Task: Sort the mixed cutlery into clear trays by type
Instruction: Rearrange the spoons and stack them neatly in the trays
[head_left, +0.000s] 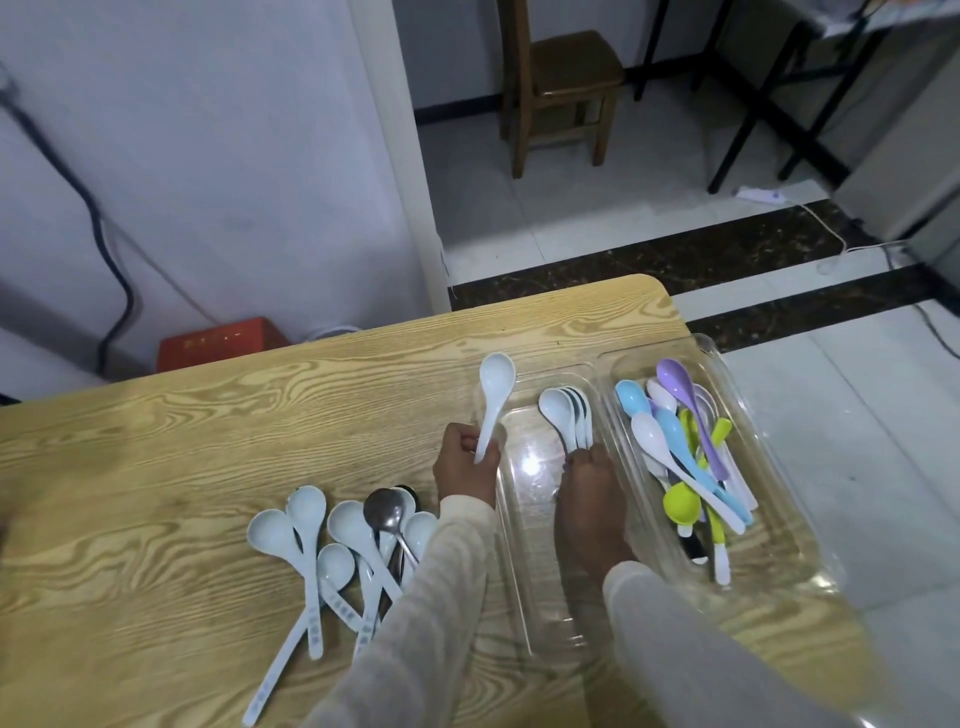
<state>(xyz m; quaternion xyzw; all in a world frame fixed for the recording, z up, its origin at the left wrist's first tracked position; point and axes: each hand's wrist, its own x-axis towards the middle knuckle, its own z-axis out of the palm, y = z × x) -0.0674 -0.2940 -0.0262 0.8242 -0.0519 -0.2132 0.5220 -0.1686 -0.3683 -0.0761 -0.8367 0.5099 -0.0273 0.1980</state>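
Note:
My left hand (465, 465) grips a white soup spoon (493, 392) by its handle, bowl pointing away, at the left rim of a clear tray (524, 582). My right hand (589, 499) lies inside that tray, fingertips closed on the handles of a nested stack of white soup spoons (563, 413). A second clear tray (779, 551) to the right holds several coloured plastic spoons (680, 447) in purple, blue, green and white. On the table to the left lies a loose pile of white soup spoons (311, 535) with a metal spoon (387, 512) on top.
The wooden table (182, 447) ends just beyond the trays at the right and far side. Tiled floor, a wooden chair (561, 83) and a red box (223, 343) lie past it. A white wall with a dark cable stands at the left.

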